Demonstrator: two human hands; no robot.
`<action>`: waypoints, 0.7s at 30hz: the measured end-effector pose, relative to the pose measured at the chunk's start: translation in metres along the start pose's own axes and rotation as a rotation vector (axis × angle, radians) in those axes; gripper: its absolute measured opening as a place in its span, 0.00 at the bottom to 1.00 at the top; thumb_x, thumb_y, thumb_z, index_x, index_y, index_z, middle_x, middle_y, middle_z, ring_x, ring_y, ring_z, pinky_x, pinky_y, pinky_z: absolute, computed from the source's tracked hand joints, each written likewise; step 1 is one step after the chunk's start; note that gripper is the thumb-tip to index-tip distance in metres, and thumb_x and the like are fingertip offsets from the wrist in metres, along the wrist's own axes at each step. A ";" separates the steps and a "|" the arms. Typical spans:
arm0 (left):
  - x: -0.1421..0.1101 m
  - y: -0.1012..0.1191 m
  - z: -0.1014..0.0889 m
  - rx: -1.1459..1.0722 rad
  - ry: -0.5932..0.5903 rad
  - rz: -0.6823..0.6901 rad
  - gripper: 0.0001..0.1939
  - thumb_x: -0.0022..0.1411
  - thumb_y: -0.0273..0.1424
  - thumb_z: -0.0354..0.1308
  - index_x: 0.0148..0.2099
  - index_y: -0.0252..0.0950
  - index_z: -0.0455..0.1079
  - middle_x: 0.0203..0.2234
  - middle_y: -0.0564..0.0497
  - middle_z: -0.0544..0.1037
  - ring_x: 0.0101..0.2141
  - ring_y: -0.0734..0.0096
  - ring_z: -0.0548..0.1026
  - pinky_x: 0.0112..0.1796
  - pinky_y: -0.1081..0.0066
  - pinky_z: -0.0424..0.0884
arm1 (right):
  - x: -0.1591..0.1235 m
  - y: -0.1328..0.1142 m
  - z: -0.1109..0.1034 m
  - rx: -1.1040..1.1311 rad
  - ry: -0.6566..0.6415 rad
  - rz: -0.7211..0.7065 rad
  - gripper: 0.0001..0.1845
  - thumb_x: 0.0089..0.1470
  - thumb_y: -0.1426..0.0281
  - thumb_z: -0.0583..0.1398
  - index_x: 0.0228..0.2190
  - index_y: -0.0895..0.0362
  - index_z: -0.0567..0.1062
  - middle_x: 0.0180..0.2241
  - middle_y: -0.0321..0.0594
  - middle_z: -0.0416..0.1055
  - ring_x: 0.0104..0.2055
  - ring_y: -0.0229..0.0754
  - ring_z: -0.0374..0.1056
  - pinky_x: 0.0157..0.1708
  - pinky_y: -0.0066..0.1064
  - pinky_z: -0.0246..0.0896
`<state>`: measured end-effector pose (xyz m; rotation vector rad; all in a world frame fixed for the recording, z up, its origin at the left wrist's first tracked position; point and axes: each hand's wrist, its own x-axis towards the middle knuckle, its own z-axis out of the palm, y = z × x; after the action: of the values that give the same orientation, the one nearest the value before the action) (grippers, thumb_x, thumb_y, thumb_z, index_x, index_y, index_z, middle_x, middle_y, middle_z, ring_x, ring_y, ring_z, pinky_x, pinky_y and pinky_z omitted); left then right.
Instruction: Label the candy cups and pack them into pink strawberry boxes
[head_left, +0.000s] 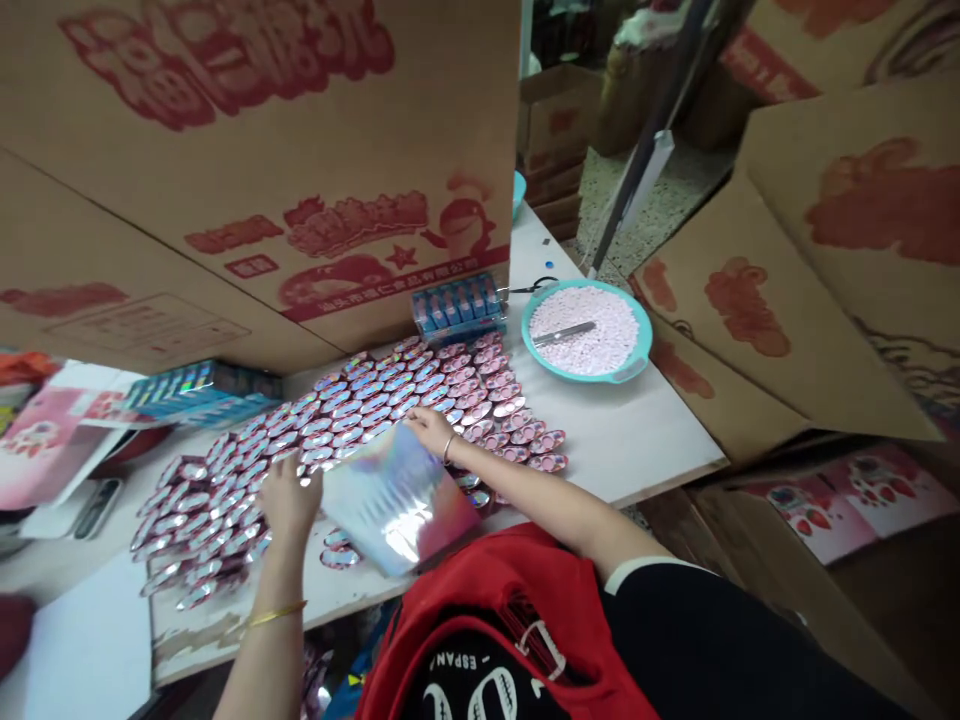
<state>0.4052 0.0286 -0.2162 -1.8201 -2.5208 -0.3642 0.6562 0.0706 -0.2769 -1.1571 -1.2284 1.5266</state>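
l hand (291,495) is at the 9 o'clock edge of a shiny pouch (401,505), fingers bent; can't tell if it's gripping the edge or only alongside; r hand (431,432) is at approx 1 o'clock, thumb + fingers pinching the pouch's far corner; the pouch, silvery w/ rainbow glare + a pinkish r side, sits front-centre at the table's nr edge, tilted, just ahead of the red apron (510,590); lots of small foil packs (390,385), pink + silver, lie in close rows on the white table (652,435), spreading from the pouch's 8 o'clock round via 12 to approx 2; a couple more sit just beside it at 8; farther off at 2 o'clock is a turquoise bowl (628,373) of pale pink bits (592,352), w/ a grey metal tool (566,333) lying across them; dark scissors (546,285) are nr the bowl's 11 o'clock rim; at 12 to 1 a clear pack of blue items (459,308) is up against a big carton (262,190) w/ red print; more blue packs (202,392) at 10; white sheet (90,640) at 8, lower l.
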 end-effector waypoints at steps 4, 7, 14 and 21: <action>0.010 0.055 0.032 -0.208 -0.242 0.352 0.20 0.59 0.39 0.57 0.53 0.40 0.69 0.50 0.41 0.75 0.53 0.55 0.72 0.55 0.59 0.64 | 0.021 0.026 0.002 0.068 -0.023 0.052 0.07 0.53 0.67 0.55 0.25 0.54 0.66 0.19 0.28 0.58 0.25 0.36 0.55 0.26 0.26 0.50; 0.021 0.085 0.059 -0.266 -0.419 0.453 0.15 0.64 0.37 0.53 0.50 0.38 0.71 0.43 0.43 0.78 0.45 0.60 0.76 0.49 0.64 0.68 | 0.034 0.044 -0.001 0.117 -0.012 0.095 0.09 0.53 0.63 0.54 0.25 0.54 0.66 0.20 0.29 0.59 0.25 0.37 0.55 0.26 0.27 0.51; 0.046 0.100 0.092 -0.214 -0.487 0.504 0.14 0.66 0.35 0.51 0.50 0.38 0.72 0.41 0.43 0.77 0.44 0.58 0.73 0.47 0.61 0.66 | 0.053 0.068 -0.012 0.173 0.046 0.181 0.20 0.50 0.50 0.57 0.22 0.54 0.66 0.21 0.30 0.59 0.26 0.37 0.55 0.27 0.27 0.51; 0.039 0.114 0.112 -0.072 -0.269 0.659 0.14 0.68 0.29 0.48 0.45 0.38 0.76 0.42 0.42 0.77 0.40 0.59 0.73 0.39 0.62 0.64 | 0.066 0.077 -0.010 0.192 0.084 0.251 0.19 0.50 0.51 0.57 0.22 0.53 0.67 0.20 0.29 0.57 0.26 0.37 0.56 0.27 0.28 0.53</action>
<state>0.5136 0.1210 -0.2993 -2.7232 -1.8703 -0.1960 0.6466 0.1232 -0.3634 -1.2682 -0.8844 1.7207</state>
